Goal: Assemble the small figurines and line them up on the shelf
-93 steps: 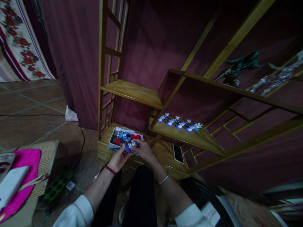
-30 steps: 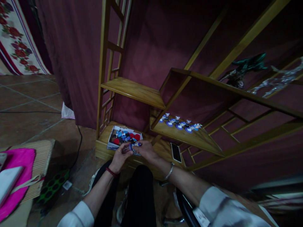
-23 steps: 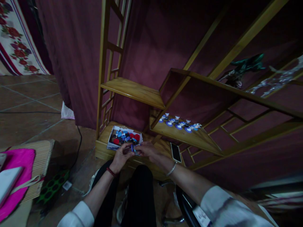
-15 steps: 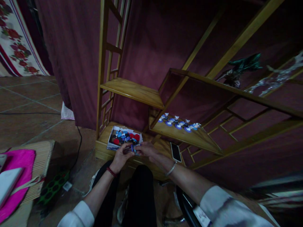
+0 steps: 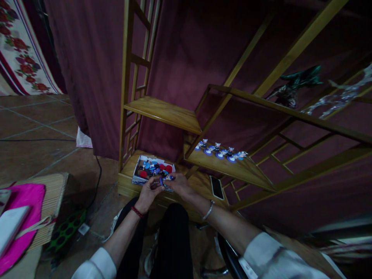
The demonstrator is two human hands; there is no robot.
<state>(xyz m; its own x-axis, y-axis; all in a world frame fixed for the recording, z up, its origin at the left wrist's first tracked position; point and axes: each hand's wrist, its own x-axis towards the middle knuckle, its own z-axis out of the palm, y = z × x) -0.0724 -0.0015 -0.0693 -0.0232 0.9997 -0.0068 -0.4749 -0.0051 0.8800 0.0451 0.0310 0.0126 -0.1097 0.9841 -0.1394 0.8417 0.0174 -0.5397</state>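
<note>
shelf unit [image 5: 162, 112]: wooden, right in front of both hands
box [image 5: 136, 179]: just past the fingers, full of red and blue bits
left hand [image 5: 148, 190]: pinching a small blue piece [image 5: 161, 181]
right hand [image 5: 180, 185]: gripping that same piece

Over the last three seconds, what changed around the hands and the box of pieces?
Little. The left hand and right hand keep their grip on a small blue toy piece between them, just in front of the white cardboard box. The blue-based figurines on the wooden shelf and the black phone stayed put.
</note>
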